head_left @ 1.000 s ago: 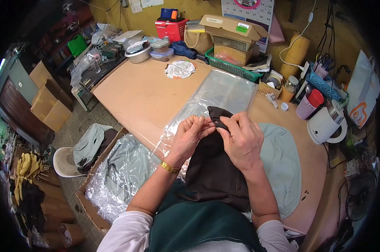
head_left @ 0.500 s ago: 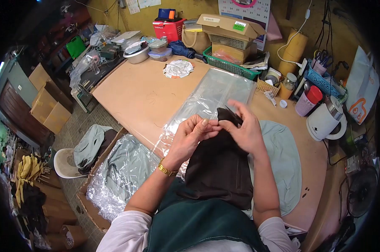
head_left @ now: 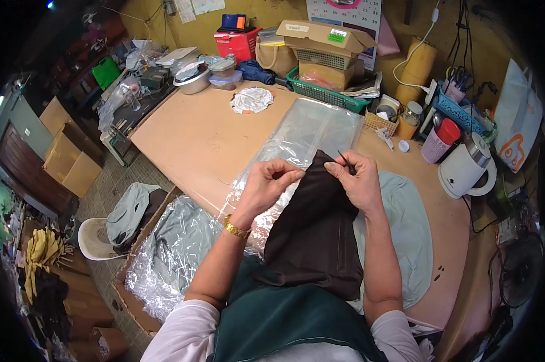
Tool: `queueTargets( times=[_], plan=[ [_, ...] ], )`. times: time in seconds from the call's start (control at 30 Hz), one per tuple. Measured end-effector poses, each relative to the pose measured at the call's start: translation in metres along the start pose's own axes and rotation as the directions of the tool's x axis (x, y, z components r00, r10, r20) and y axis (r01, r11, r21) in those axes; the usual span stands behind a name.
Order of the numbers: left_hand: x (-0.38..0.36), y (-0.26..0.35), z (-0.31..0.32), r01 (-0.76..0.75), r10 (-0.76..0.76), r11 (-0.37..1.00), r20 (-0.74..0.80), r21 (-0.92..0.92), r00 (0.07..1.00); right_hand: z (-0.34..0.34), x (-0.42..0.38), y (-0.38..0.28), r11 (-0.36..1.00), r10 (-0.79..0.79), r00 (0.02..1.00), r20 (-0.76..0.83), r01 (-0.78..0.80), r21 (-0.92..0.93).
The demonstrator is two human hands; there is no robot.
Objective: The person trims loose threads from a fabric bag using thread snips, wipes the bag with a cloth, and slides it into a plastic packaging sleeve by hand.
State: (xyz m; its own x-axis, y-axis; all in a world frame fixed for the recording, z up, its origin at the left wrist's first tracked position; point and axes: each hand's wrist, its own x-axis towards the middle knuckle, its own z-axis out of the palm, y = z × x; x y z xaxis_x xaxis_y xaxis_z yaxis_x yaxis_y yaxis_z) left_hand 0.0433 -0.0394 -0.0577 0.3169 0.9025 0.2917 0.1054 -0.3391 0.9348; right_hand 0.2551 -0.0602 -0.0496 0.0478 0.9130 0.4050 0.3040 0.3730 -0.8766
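A dark brown cloth piece (head_left: 318, 223), with a stitched line down its right part, hangs from both hands over my lap and the table edge. Thumb and fingertips of my left hand (head_left: 265, 184) are pinched at its upper left edge. My right hand (head_left: 358, 178) is closed at the upper right edge, thumb against the fabric. Within its fingers sits a small dark pointed tool (head_left: 345, 160), apparently thread snips, its tip sticking up; the rest is hidden. Beneath and beyond the cloth lies a clear plastic sheet (head_left: 302, 130). Pale green fabric (head_left: 403, 235) spreads to the right.
A carton (head_left: 137, 256) at the left holds plastic-wrapped grey-green fabric (head_left: 176, 247). Baskets (head_left: 327, 90), boxes and a white patterned round cloth (head_left: 252, 100) occupy the table's far side. A white kettle (head_left: 463, 169) and a pink cup (head_left: 435, 146) stand at the right.
My hands have spread apart, the left moving slightly left. The bunched top of the brown cloth is now drawn up into a peak between them. The view has shifted slightly.
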Motion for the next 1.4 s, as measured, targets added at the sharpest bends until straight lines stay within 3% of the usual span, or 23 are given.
queueTargets(
  times=[0.13,0.2,0.23,0.3,0.33,0.4,0.43,0.53,0.63,0.73,0.97,1.03,1.27,1.37,1.4],
  plan=[
    [-0.003,-0.007,-0.016,0.011,-0.012,1.000,0.006,0.024,1.000,-0.007,0.003,0.000,1.000,-0.004,1.000,-0.025,0.005,0.022],
    [-0.007,-0.004,-0.017,0.173,-0.163,0.955,0.061,-0.241,0.985,-0.004,0.003,-0.002,0.999,0.027,1.000,-0.003,-0.027,0.035],
    [-0.008,-0.002,-0.016,0.174,-0.165,0.955,0.060,-0.239,0.985,-0.003,0.003,-0.001,0.999,0.027,1.000,-0.002,-0.027,0.038],
    [-0.009,0.000,-0.011,0.330,-0.199,0.629,0.265,-0.704,0.943,-0.001,0.002,0.000,0.992,0.040,0.999,-0.010,-0.041,-0.121],
    [-0.009,-0.002,-0.010,0.331,-0.199,0.629,0.266,-0.703,0.943,0.001,-0.001,-0.004,0.992,0.040,0.999,-0.012,-0.042,-0.121],
    [-0.009,-0.011,-0.007,0.347,-0.154,0.483,0.313,-0.804,0.937,0.006,-0.007,-0.023,0.956,-0.110,0.984,-0.143,0.065,-0.287],
    [-0.009,-0.011,-0.006,0.348,-0.153,0.483,0.313,-0.804,0.937,0.008,-0.010,-0.032,0.934,-0.162,0.970,-0.182,0.092,-0.345],
    [-0.009,-0.012,-0.006,0.318,-0.126,0.451,0.293,-0.834,0.948,0.009,-0.018,-0.047,0.869,-0.250,0.965,-0.076,0.189,-0.458],
    [-0.010,-0.012,-0.005,0.292,-0.119,0.460,0.268,-0.838,0.956,0.013,-0.023,-0.051,0.728,-0.441,0.898,0.020,0.370,-0.578],
    [-0.012,-0.010,-0.005,0.290,-0.121,0.499,0.265,-0.817,0.957,0.017,-0.025,-0.049,0.676,-0.467,0.883,0.045,0.389,-0.625],
    [-0.017,-0.001,-0.001,0.276,-0.099,0.538,0.265,-0.797,0.959,0.019,-0.024,-0.043,0.696,-0.482,0.875,0.034,0.406,-0.593],
    [-0.017,-0.001,-0.002,0.268,-0.094,0.541,0.260,-0.797,0.961,0.018,-0.023,-0.046,0.784,-0.427,0.904,-0.018,0.360,-0.506],
    [-0.019,0.002,-0.001,0.282,-0.100,0.538,0.271,-0.795,0.957,0.016,-0.022,-0.044,0.762,-0.435,0.900,0.037,0.389,-0.517],
    [-0.020,0.006,-0.001,0.266,-0.081,0.543,0.266,-0.796,0.961,0.016,-0.020,-0.039,0.825,-0.384,0.922,-0.036,0.326,-0.462],
    [-0.021,0.007,-0.002,0.254,-0.065,0.550,0.262,-0.796,0.963,0.014,-0.016,-0.038,0.862,-0.283,0.957,-0.062,0.225,-0.453]
  ],
)
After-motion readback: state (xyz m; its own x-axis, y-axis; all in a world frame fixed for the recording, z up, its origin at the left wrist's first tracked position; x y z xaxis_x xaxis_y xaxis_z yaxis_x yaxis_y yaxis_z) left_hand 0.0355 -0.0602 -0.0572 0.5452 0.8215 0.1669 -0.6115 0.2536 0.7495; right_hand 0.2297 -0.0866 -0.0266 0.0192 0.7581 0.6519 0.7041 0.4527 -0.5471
